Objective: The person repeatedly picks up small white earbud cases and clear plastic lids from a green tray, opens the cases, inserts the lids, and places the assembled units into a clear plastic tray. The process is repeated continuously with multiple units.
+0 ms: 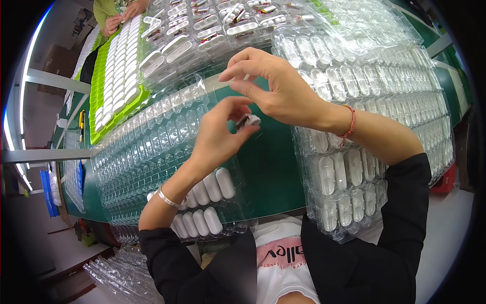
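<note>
The left hand point(218, 133) pinches a small white capsule-shaped piece with a dark end point(248, 120) between thumb and fingertips, holding it above the green table point(271, 167) near the middle of the scene. The right hand point(276, 86) hovers just beyond it, fingers curled loosely with thumb and forefinger close together; whether they hold anything I cannot tell.

The bare green strip between the hands is the only open room, and it is narrow. On the left it ends at a stack of clear blister trays point(147, 147), mostly empty, whose near end holds two rows of white capsules point(205, 205) right under the left wrist. On the right it ends at the edge of a taller stack of clear trays point(374, 126), over which the right forearm lies. On the far side, filled clear trays point(202, 30) close the strip.

Far left, a bright green tray point(116, 76) of white pieces reaches another person's hands point(124, 15). More empty trays point(121, 276) lie below the near table edge.
</note>
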The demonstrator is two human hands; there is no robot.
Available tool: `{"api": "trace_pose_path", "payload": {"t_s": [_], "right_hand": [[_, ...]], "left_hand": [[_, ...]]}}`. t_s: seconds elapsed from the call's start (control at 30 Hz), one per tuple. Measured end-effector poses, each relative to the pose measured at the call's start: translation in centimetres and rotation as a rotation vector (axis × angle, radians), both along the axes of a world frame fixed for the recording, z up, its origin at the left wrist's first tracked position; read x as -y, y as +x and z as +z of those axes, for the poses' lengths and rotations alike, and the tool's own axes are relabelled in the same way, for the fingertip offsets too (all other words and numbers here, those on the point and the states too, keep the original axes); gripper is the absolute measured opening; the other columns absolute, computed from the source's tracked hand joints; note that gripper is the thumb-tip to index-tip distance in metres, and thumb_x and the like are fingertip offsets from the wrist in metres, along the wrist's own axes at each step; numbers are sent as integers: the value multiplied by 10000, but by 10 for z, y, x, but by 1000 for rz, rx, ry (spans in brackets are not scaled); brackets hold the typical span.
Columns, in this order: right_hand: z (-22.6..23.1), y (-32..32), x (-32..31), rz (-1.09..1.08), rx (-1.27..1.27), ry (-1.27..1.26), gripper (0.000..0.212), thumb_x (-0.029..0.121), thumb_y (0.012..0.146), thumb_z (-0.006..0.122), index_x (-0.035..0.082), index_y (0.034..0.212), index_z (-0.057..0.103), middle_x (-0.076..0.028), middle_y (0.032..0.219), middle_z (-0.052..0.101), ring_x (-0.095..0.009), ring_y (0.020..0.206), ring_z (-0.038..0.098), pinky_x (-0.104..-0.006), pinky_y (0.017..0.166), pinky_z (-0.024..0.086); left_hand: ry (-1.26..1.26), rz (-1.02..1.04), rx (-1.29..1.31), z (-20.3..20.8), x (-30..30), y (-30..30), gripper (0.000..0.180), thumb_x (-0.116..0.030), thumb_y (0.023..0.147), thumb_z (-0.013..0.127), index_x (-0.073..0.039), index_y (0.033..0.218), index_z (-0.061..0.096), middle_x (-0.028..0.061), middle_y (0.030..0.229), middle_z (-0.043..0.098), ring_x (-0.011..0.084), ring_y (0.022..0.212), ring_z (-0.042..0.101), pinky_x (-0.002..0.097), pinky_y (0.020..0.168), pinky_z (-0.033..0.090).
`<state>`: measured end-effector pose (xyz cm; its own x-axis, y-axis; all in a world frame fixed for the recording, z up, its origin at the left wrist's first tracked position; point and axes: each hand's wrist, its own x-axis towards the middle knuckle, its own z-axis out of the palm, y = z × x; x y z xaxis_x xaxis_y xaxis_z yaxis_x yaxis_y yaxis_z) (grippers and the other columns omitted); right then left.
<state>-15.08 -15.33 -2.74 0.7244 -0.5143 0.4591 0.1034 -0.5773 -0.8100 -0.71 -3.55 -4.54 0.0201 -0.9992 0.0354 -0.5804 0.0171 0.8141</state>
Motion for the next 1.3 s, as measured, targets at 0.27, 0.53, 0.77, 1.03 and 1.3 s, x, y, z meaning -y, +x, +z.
{"api": "trace_pose_path", "payload": {"t_s": [0.27, 0.53, 0.77, 1.03, 1.3], "right_hand": [[21, -1, -11, 531, 20, 839, 345, 295, 968, 578, 4, 1139, 646, -84, 1029, 656, -120, 950, 598, -296, 878, 493], [18, -2, -17, 284, -41, 433, 224, 142, 847, 716, 8, 1022, 673, -53, 834, 673, -124, 731, 618, -274, 633, 503], [13, 1, -16, 120, 107, -47, 220, 87, 775, 748, 19, 962, 656, -81, 842, 634, -203, 739, 608, -305, 619, 482], [13, 0, -19, 157, 130, -160, 179, 81, 780, 725, 25, 916, 623, -104, 902, 610, -277, 835, 606, -368, 710, 475], [11, 0, -17, 174, 152, -158, 194, 30, 758, 737, 34, 920, 630, -76, 903, 617, -207, 795, 594, -300, 668, 475]], "left_hand": [[-425, -14, -746, 35, -17, 27, 459, -23, 770, 750, -8, 1167, 519, 112, 1157, 604, 174, 1109, 545, 358, 996, 416], [-292, 114, -525, 39, -26, 19, 402, -66, 868, 705, 27, 1225, 543, 92, 1153, 591, 141, 995, 599, 273, 845, 495], [-320, 174, -373, 41, -28, 17, 305, 58, 835, 692, 56, 1123, 592, 100, 1036, 648, 142, 913, 652, 240, 770, 542], [-216, 119, -548, 44, -37, 27, 301, 98, 787, 714, 62, 1067, 609, 130, 1037, 652, 181, 915, 676, 269, 771, 585], [-245, 124, -404, 45, -38, 20, 282, 62, 793, 733, 59, 1036, 589, 140, 1024, 653, 176, 901, 682, 256, 741, 576]]}}
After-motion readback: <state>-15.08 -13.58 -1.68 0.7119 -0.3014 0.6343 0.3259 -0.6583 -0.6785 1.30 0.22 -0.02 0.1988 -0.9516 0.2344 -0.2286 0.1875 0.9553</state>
